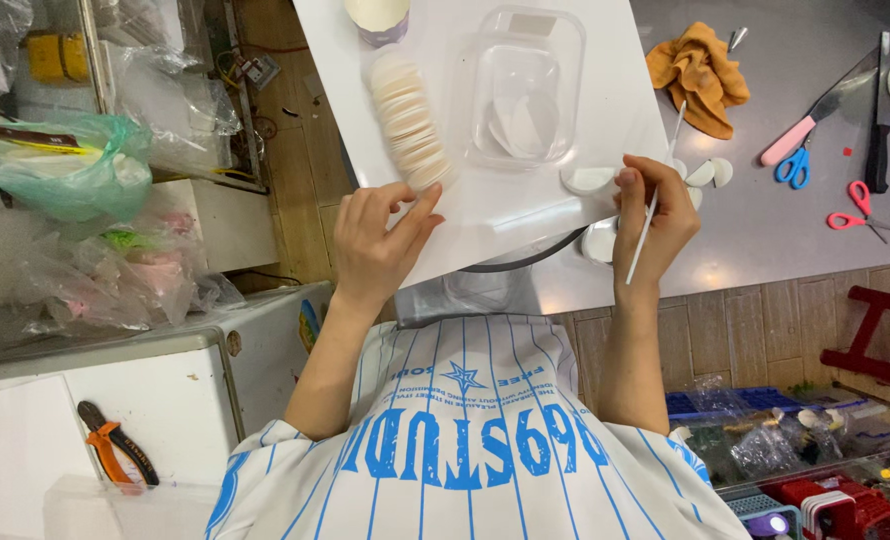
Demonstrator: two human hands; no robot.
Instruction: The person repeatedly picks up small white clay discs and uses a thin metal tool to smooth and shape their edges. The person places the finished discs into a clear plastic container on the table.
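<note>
A white board [525, 205] lies on the grey table. On it sits a row of stacked cream round discs [408, 118] and a clear plastic tray [522, 85] with a few white pieces inside. My left hand [380, 240] rests at the board's near edge, fingertips touching the nearest disc of the row. My right hand [655, 215] holds a thin white stick [655, 190] and pinches a white round piece [590, 180] at the board's right edge. More small white pieces [710, 173] lie just right of that hand.
An orange cloth [700, 72], pink-handled knife [805, 125], blue scissors [792, 167] and red scissors [855, 210] lie on the grey table [765, 235] to the right. Plastic bags [75, 170] crowd the left. Orange pliers [115, 450] lie on a white cabinet. Bins of small parts [815, 460] stand at lower right.
</note>
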